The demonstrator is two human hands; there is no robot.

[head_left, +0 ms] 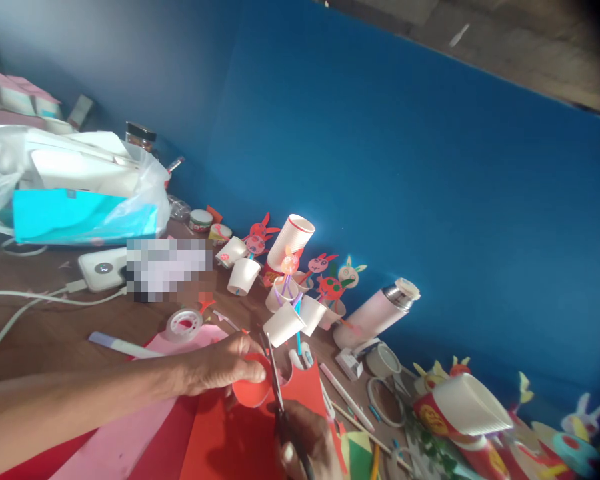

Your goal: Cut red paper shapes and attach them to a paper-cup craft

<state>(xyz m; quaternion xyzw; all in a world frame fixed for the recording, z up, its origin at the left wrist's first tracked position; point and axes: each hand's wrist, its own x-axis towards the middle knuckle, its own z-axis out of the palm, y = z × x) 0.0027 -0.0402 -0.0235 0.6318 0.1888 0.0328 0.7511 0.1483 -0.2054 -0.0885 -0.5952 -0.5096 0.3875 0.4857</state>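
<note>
My left hand (230,365) pinches a round piece of red paper (251,393) between thumb and fingers. Closed around the handles of a pair of scissors (275,373) is my right hand (307,437). The scissors' blades point up and away, slightly parted, right along the right edge of the red piece. Below both hands lies a larger sheet of red paper (230,443), with a curved notch cut in its far edge. Pink paper (115,443) lies partly under my left forearm.
Paper cups (283,325) with paper animal faces stand beyond my hands. A pink thermos (375,317) leans at the right of them. A roll of tape (184,325), a power bank (103,268) with cables and a blue-white marker (123,345) lie left. More decorated cups (473,407) are at the right.
</note>
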